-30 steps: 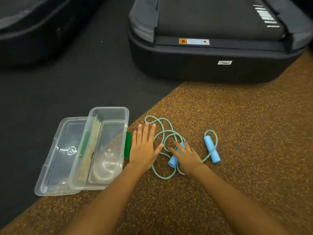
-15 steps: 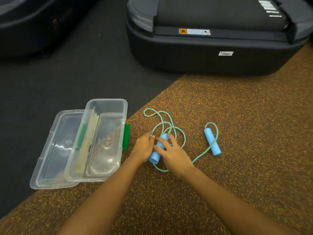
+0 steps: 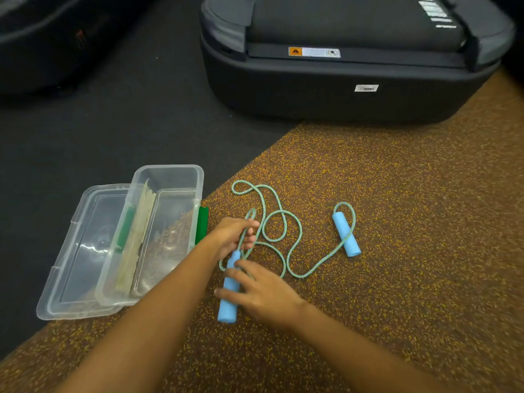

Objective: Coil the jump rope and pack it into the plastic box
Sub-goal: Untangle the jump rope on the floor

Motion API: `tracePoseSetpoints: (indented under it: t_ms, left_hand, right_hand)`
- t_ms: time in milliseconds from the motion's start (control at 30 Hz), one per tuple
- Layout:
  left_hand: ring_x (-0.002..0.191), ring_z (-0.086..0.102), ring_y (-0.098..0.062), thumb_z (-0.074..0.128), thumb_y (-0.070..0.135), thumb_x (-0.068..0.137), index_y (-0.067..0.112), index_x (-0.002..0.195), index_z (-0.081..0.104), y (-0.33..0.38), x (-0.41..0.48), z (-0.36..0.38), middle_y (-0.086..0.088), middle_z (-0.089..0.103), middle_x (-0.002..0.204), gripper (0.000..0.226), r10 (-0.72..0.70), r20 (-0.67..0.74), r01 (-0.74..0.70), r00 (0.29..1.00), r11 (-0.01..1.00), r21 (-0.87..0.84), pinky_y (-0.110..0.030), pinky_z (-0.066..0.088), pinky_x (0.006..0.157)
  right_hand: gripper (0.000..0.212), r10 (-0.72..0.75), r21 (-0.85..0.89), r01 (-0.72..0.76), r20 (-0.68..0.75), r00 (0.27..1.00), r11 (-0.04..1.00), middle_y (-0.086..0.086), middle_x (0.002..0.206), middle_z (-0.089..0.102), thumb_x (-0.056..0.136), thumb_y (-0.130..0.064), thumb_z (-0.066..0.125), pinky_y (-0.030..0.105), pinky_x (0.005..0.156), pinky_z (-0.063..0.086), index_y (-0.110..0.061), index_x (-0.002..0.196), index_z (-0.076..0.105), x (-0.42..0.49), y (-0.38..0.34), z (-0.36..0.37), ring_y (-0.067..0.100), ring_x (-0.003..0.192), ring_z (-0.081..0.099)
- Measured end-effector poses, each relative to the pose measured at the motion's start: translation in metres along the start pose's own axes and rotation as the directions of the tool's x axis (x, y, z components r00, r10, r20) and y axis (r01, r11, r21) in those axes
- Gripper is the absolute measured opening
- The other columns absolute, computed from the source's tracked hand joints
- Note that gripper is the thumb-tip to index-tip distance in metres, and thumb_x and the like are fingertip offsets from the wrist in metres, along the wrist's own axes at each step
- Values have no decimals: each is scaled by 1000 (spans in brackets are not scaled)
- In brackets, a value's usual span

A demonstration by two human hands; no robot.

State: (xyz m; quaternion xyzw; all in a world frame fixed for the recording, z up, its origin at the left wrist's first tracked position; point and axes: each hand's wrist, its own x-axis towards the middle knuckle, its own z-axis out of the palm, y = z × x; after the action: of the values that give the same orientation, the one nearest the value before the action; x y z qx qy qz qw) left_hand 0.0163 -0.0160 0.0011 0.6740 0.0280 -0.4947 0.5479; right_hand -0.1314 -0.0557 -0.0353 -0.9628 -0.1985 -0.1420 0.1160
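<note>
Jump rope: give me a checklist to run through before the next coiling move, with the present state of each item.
1. Near handle gripped: ok, the right hand has its fingers around it.
2. Cord gathered at the handle: ok, the left hand pinches a loop.
3. Remaining cord free of knots: cannot tell; it crosses itself in loose loops on the floor.
4. Far handle free to follow: ok, it lies alone, touching nothing but its cord.
5. Plastic box open: ok, lid folded out flat beside it.
6. Box holds nothing: cannot tell; clear walls and glare.
</note>
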Motion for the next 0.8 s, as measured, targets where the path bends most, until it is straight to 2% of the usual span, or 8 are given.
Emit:
tracePoseSetpoints:
  t_ms: [133,233,333,467,567,667,733,800]
  left_hand:
    - [46,40,-7,52,15,94,5,94,65,15,-3,-3,3,45,58,16,48,13,-49,999,998,29,-17,35,40]
    - [39,30,-3,46,19,98,4,99,64,27,-6,-4,8,41,51,23,109,75,-113,991,992,52,-15,23,36]
    - [36,24,0,46,24,98,8,99,65,40,-8,-4,13,37,46,25,189,115,-204,975,971,129,-13,17,35]
    - [37,21,1,45,29,98,14,94,67,59,-16,-2,15,35,45,27,247,173,-284,953,929,237,-12,16,35]
    - [37,22,1,47,31,97,16,90,66,67,-22,0,12,33,49,26,243,210,-298,947,908,294,-13,16,35]
    - [37,23,-1,51,37,94,18,81,64,78,-28,6,9,32,53,26,226,232,-297,946,890,346,-14,16,35]
    - [37,22,-1,51,39,93,19,74,61,92,-35,12,9,32,51,29,215,251,-305,944,858,413,-16,15,36]
    - [37,21,-2,51,37,94,18,71,57,109,-45,16,10,31,49,30,215,281,-330,935,815,476,-17,15,36]
  right_hand:
    - [25,-143,-89,142,-5,990,986,6,112,62,88,-19,51,39,103,36,-27,109,61,-10,-25,16,25,101,53]
    - [32,-25,-134,24,0,1000,991,2,111,63,84,-22,47,39,106,36,-29,112,60,-5,-27,19,23,104,52]
    - [46,114,-92,-116,-29,993,989,6,114,61,78,-17,46,37,100,44,-22,124,50,6,-11,8,25,107,52]
    - [50,322,216,-294,-108,941,931,13,120,51,75,3,51,35,101,36,-11,123,44,19,20,-18,25,114,40]
    - [37,569,430,-435,-258,781,791,11,120,48,85,4,46,32,99,33,-12,118,43,32,41,-41,19,113,36]
    - [32,700,517,-496,-348,623,698,8,122,47,91,-5,45,30,98,34,-12,122,44,45,61,-65,12,113,35]
    - [41,718,583,-474,-302,628,660,5,125,44,89,-8,48,27,103,33,-11,130,40,57,72,-82,14,119,37]
    - [43,731,741,-402,-171,661,537,4,116,48,86,-7,50,29,96,42,-9,128,43,72,80,-102,13,108,50]
